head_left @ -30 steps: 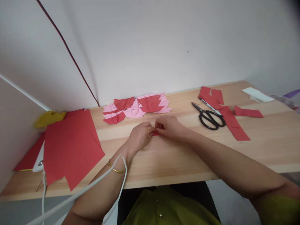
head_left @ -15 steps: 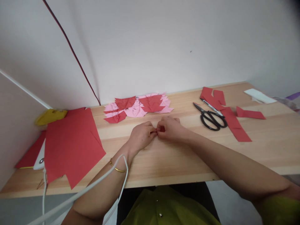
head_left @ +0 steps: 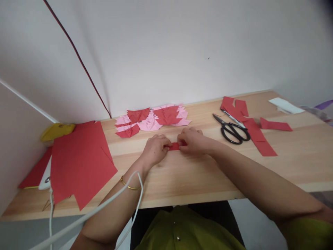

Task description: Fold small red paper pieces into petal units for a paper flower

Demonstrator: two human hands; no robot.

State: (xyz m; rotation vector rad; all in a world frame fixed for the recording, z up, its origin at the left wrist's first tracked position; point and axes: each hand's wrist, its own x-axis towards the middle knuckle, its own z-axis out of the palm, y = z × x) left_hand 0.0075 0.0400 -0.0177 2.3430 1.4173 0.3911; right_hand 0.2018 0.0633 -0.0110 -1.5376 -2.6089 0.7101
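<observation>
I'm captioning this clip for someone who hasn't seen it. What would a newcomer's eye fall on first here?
At the middle of the table, the left hand and right hand pinch a small red strip between them. Big red sheets lie at the left. Folded red and pink pieces sit by the wall behind the hands, and black scissors lie among red offcuts at the right.

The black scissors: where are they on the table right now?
In the head view, the scissors lie right of the right hand, beside the red paper strips.
</observation>
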